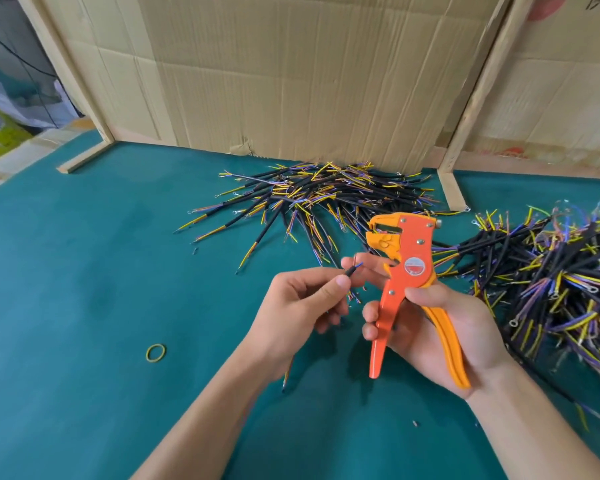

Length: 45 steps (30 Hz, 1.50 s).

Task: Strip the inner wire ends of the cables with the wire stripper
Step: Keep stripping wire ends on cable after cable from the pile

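While both hands work over the green table (84, 306), a cable meets the wire stripper

Pinched between thumb and fingers of the left hand (302, 303), the black cable (109, 271) juts from the fingertips toward 2 o'clock, its long axis running from 8 to 2, and its thin coloured inner wires end just beside the right index fingertip. At 3 o'clock from it, the right hand (433, 320) grasps the orange wire stripper (404, 271) around both handles; the tool stands nearly upright, head at 12 o'clock, handles splayed toward 6. Cable piles lie at 12 (326, 199) and 3 o'clock (551, 282), and a rubber band (156, 352) at 8
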Tool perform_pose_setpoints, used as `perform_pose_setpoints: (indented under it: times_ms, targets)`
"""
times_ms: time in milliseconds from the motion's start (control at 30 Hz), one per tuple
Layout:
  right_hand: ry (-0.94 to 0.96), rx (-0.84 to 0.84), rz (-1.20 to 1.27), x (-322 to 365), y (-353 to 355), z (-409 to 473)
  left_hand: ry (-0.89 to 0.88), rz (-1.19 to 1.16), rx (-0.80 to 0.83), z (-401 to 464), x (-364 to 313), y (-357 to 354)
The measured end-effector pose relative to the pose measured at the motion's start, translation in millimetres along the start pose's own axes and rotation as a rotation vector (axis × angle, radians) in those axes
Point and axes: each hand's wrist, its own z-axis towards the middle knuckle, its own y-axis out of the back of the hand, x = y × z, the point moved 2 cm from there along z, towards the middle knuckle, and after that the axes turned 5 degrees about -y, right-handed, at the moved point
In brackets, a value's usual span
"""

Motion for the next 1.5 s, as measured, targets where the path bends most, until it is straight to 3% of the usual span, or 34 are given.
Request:
perform_pose_setpoints:
  times_ms: [267, 667, 1000, 1267, 1500]
  targets:
    - [-0.019, -0.029, -0.052, -3, -1, 3, 0.011, -0.079, -0.080, -1, 10, 0]
    - [0.019, -0.165, -0.027, -1, 6, 6, 0.028, -0.003, -0.129, 1, 12, -2]
    - [-0.054, -0.283, -0.021, 0, 7, 1, 0.068, -0.138, -0.235, 5, 8, 9]
    - [-0.249, -0.261, -0.041, -9, -5, 0, 0.058, -0.151, -0.321, 6, 7, 14]
    - [-0.258, -0.222, -0.089, -13, -14, 2, 0.037, -0.011, -0.387, 5, 11, 9]
